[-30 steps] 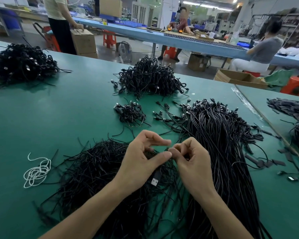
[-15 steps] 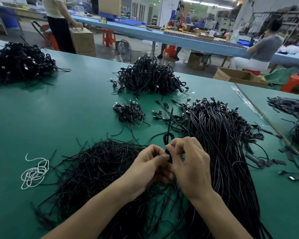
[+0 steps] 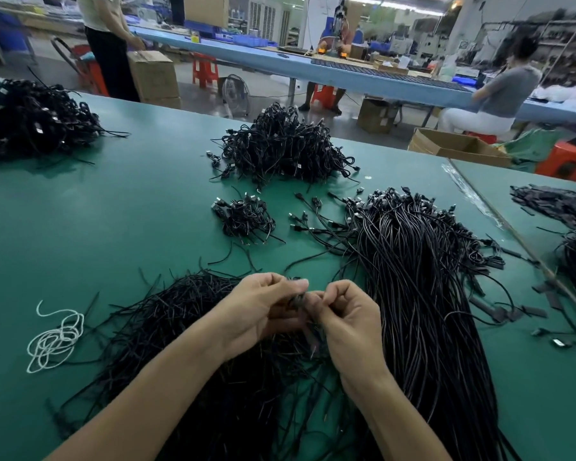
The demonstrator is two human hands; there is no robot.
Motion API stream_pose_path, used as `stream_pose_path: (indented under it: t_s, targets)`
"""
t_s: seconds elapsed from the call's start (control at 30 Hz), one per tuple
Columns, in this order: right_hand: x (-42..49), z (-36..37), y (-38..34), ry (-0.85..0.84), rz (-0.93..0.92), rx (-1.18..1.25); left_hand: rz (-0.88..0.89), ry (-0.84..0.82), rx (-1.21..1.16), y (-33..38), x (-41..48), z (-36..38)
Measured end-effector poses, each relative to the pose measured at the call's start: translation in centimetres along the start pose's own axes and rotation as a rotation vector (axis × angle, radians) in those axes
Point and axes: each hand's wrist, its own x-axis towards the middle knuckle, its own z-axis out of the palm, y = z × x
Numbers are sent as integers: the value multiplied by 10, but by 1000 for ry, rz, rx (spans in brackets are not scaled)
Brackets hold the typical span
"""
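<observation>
Upright loop gone since half a second ago: left hand [image 3: 260, 311] and right hand [image 3: 343, 314], pressed together, both pinch the coiled cable [image 3: 296, 299] tight, so bundling looks nearly finished.

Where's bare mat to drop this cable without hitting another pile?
Widest free: green mat between the far-left pile, the white cord and the small bundle heap. Crowded: strand heap under the cable, long cables and scraps to the right.
</observation>
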Motion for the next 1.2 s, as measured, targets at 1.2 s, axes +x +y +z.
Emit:
stream_pose_path:
  t_s: [1.2]
  targets:
    - [58,-41,16,-64,-11,-1062,436,-141,1403,16,94,-43]
